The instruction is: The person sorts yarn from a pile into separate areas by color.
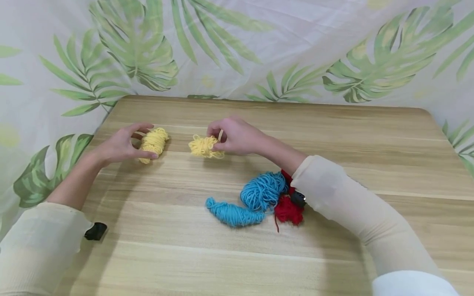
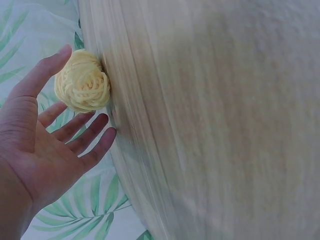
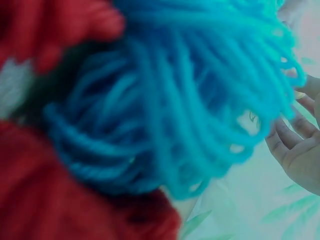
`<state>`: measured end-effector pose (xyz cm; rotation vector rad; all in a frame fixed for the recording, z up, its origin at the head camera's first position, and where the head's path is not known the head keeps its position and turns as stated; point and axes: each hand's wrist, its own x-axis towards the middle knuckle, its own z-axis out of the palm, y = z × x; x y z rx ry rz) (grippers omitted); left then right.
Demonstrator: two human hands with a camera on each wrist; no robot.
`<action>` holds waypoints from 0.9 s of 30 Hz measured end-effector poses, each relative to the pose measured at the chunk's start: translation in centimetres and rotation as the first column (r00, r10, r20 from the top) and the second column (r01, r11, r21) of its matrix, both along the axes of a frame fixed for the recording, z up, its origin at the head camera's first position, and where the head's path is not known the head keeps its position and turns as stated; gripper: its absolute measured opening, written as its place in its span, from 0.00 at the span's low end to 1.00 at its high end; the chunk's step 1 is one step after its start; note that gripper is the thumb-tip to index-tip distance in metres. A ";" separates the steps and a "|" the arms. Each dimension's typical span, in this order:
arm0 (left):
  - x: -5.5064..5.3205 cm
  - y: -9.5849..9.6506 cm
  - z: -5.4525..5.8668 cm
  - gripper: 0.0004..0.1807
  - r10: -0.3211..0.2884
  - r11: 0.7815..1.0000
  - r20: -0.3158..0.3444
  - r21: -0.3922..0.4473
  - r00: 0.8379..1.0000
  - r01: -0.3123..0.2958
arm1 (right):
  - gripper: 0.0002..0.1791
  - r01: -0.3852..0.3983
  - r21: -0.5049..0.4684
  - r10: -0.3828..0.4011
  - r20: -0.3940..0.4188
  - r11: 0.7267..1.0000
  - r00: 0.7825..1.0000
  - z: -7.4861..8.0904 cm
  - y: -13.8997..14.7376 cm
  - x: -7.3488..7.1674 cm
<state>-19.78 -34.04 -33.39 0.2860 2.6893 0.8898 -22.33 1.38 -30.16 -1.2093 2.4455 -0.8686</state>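
Note:
At the table's left side, my left hand (image 1: 122,144) is spread around a ball of yellow yarn (image 1: 154,142), thumb on the near side and fingers on the far side. The left wrist view shows this yarn ball (image 2: 82,82) between the thumb and the loosely extended fingers. My right hand (image 1: 237,135) pinches a looser, loopy yellow yarn bundle (image 1: 205,146) to the right of that ball. Under the right forearm lie a round blue yarn ball (image 1: 263,191), a long blue yarn skein (image 1: 234,213) and red yarn (image 1: 289,210). Blue yarn (image 3: 170,100) fills most of the right wrist view.
The wooden table (image 1: 166,263) has a leaf-patterned cloth (image 1: 229,37) hanging behind it and at its sides. Small black devices sit by the left cuff (image 1: 95,231) and the right cuff (image 1: 298,199); the right one is close to the red yarn.

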 end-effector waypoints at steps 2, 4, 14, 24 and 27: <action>0.0 0.0 0.0 0.50 0.000 1.000 0.000 0.005 1.000 0.000 | 0.07 0.000 0.001 0.000 -0.003 1.000 1.000 0.0 -0.3 0.0; 0.1 0.1 0.0 0.50 -0.002 1.000 0.002 0.008 1.000 0.002 | 0.07 0.000 0.000 0.000 0.000 1.000 1.000 0.0 -0.6 0.0; 0.2 0.1 0.2 0.51 -0.003 1.000 0.007 0.004 1.000 0.003 | 0.06 -0.012 0.032 0.012 -0.006 0.999 1.000 -0.3 -1.9 -0.2; 0.3 0.1 0.4 0.51 -0.004 1.000 0.004 -0.005 1.000 0.004 | 0.07 -0.020 0.029 0.021 -0.028 0.999 0.999 -0.6 -3.1 -0.5; 0.3 0.1 0.4 0.51 -0.001 1.000 0.003 -0.008 1.000 0.001 | 0.07 -0.020 0.029 0.021 -0.023 0.999 1.000 -0.7 -3.4 -0.5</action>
